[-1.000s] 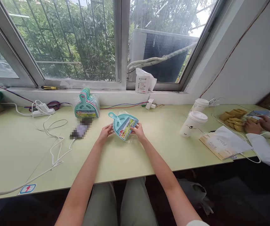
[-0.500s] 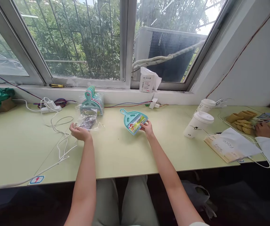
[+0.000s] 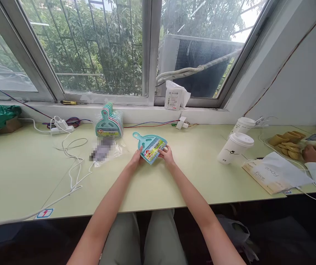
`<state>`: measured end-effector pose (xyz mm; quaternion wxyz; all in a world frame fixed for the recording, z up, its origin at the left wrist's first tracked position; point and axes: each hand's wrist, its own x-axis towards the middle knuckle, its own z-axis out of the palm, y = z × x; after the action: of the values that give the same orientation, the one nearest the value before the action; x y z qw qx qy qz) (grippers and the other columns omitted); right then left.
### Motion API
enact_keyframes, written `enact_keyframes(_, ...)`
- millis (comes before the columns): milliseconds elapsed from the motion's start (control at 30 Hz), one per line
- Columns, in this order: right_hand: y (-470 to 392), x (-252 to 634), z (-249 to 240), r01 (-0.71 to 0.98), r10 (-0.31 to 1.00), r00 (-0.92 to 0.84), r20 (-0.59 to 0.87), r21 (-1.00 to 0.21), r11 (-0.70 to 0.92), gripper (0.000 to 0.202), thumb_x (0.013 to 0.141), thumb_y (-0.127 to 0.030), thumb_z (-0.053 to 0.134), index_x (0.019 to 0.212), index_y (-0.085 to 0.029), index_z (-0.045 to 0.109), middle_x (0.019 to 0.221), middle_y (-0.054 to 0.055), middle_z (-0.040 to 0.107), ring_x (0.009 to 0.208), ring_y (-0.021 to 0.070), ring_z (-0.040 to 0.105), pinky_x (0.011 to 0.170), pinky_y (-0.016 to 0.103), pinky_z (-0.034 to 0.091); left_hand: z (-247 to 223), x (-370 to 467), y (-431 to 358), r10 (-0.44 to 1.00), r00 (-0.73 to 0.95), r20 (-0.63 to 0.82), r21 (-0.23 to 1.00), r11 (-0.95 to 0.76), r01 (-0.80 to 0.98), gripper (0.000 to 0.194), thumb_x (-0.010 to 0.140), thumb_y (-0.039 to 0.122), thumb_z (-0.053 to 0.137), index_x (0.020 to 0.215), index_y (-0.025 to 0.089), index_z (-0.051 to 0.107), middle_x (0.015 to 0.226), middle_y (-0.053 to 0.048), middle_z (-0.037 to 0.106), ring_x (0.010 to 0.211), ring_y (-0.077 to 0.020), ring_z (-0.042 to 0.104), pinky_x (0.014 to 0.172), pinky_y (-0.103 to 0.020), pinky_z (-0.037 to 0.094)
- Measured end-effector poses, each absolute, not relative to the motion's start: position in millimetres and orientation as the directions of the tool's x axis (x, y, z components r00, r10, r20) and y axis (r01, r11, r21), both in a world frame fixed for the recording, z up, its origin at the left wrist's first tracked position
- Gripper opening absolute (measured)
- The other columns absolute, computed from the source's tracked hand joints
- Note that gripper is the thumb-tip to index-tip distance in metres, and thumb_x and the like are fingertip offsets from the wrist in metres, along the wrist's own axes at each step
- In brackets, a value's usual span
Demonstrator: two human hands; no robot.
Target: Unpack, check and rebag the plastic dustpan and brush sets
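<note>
With my left hand (image 3: 136,157) and right hand (image 3: 168,156), I'm grasping the turquoise plastic dustpan (image 3: 148,142), its crumpled clear plastic wrapper (image 3: 116,151) already off and lying apart.

A: "Looking out through what?"

B: "Through wide sliding windows (image 3: 150,55) in grey metal frames. Past the glass, thin dark metal bars (image 3: 131,36) and dense green foliage (image 3: 99,70)."

A: "And behind the right-hand pane?"

B: "Outside, a big boxy grey-white unit (image 3: 169,55) with a dark panel, crossed by thick pale pipes (image 3: 202,68)."

A: "Under the windows?"

B: "A plain white sill (image 3: 135,110), then a long pale yellow-green tabletop (image 3: 196,176), marked by a thin seam on the left."

A: "To the right?"

B: "A smooth whitish wall (image 3: 312,73) with a thin reddish-brown cable (image 3: 284,65) slanting down. Below, very dark floor space (image 3: 279,239)."

A: "Lit how?"

B: "By soft daylight, with short white streaks (image 3: 198,9) on the glass."
</note>
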<state>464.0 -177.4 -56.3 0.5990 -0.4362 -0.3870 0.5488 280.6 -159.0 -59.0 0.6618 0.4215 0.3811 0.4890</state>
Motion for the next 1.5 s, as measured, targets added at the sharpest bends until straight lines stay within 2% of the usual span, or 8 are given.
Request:
enact_keyframes(167,-162.4,480.9,-60.6,-0.14,0.983,0.073,-0.171,-0.977,-0.159,0.012,0.079,-0.026,0.065,0.082,-0.015,0.06,0.07,0.006,0.071,0.062,0.0201,0.07,0.063,0.034,0.062,-70.3,269.0,-151.0,0.984,0.005,-0.178,0.936,0.171,-0.307,0.047,0.08,0.052,0.059,0.116,0.021,0.055,0.099,-0.007,0.066,0.086,-0.0197,0.065,0.073,-0.031,0.053)
enact_keyframes(367,-149.9,526.1,-65.9,-0.406,0.878,0.447,-0.169,-0.913,0.031,0.02,0.087,-0.035,0.056,0.084,-0.015,0.06,0.068,0.006,0.071,0.069,0.0175,0.072,0.07,0.03,0.061,-71.0,260.0,-150.3,0.989,-0.023,-0.146,0.957,0.135,-0.257,0.05,0.081,0.056,0.055,0.12,0.024,0.052,0.102,-0.006,0.062,0.085,-0.0176,0.063,0.069,-0.028,0.052)
enact_keyframes(467,-152.9,532.1,-62.6,-0.385,0.907,0.385,-0.172,-0.923,-0.012,0.034,0.09,-0.045,0.047,0.083,-0.015,0.061,0.069,0.009,0.071,0.069,0.0182,0.071,0.064,0.029,0.06,-69.6,262.5,-152.4,0.992,-0.004,-0.13,0.966,0.125,-0.227,0.053,0.081,0.057,0.055,0.122,0.024,0.051,0.108,-0.007,0.062,0.091,-0.0197,0.063,0.071,-0.029,0.051)
enact_keyframes(633,-172.9,487.0,-51.0,0.215,0.958,0.255,0.128,-0.974,0.073,0.046,0.092,-0.051,0.036,0.081,-0.016,0.065,0.079,0.009,0.07,0.061,0.0169,0.066,0.063,0.03,0.054,-61.1,270.5,-159.5,1.0,0.025,-0.002,0.992,0.005,-0.129,0.056,0.079,0.059,0.055,0.12,0.021,0.055,0.114,-0.008,0.063,0.106,-0.0241,0.059,0.089,-0.034,0.046)
enact_keyframes(733,-189.3,452.7,-45.0,0.625,0.872,0.108,0.477,-0.715,0.313,0.037,0.093,-0.046,0.038,0.102,-0.023,0.065,0.109,0.007,0.066,0.096,0.0202,0.063,0.082,0.031,0.05,-55.5,278.6,-167.3,0.984,0.107,0.14,0.989,-0.135,-0.052,0.057,0.08,0.06,0.053,0.115,0.016,0.058,0.116,-0.009,0.063,0.112,-0.0253,0.056,0.096,-0.035,0.041)
enact_keyframes(833,-198.5,436.3,-42.4,0.806,0.82,0.034,0.572,-0.5,0.316,0.034,0.095,-0.04,0.037,0.113,-0.021,0.06,0.114,0.01,0.061,0.11,0.0223,0.053,0.085,0.032,0.046,-53.6,285.3,-174.2,0.953,0.179,0.244,0.969,-0.246,-0.011,0.055,0.084,0.058,0.047,0.116,0.015,0.057,0.12,-0.01,0.062,0.113,-0.0236,0.054,0.098,-0.034,0.04)
enact_keyframes(1100,-191.5,439.9,-47.4,0.906,0.841,0.074,0.536,-0.388,0.168,0.03,0.097,-0.033,0.032,0.09,-0.019,0.057,0.093,0.008,0.058,0.091,0.0216,0.052,0.071,0.03,0.041,-56.4,291.7,-177.8,0.95,0.176,0.258,0.934,-0.292,0.207,0.048,0.091,0.052,0.034,0.091,0.014,0.063,0.092,-0.006,0.067,0.086,-0.0186,0.059,0.081,-0.031,0.046)
enact_keyframes(1500,-199.0,444.5,-30.5,0.874,0.737,0.149,0.659,-0.436,0.214,0.028,0.095,-0.043,0.038,0.083,-0.02,0.051,0.09,0.007,0.056,0.088,0.0212,0.049,0.074,0.031,0.039,-27.2,299.5,-202.1,0.909,0.166,0.381,0.736,-0.408,0.54,0.041,0.095,0.029,0.028,0.129,0.018,0.048,0.076,-0.004,0.067,0.064,-0.0168,0.06,0.064,-0.026,0.043)
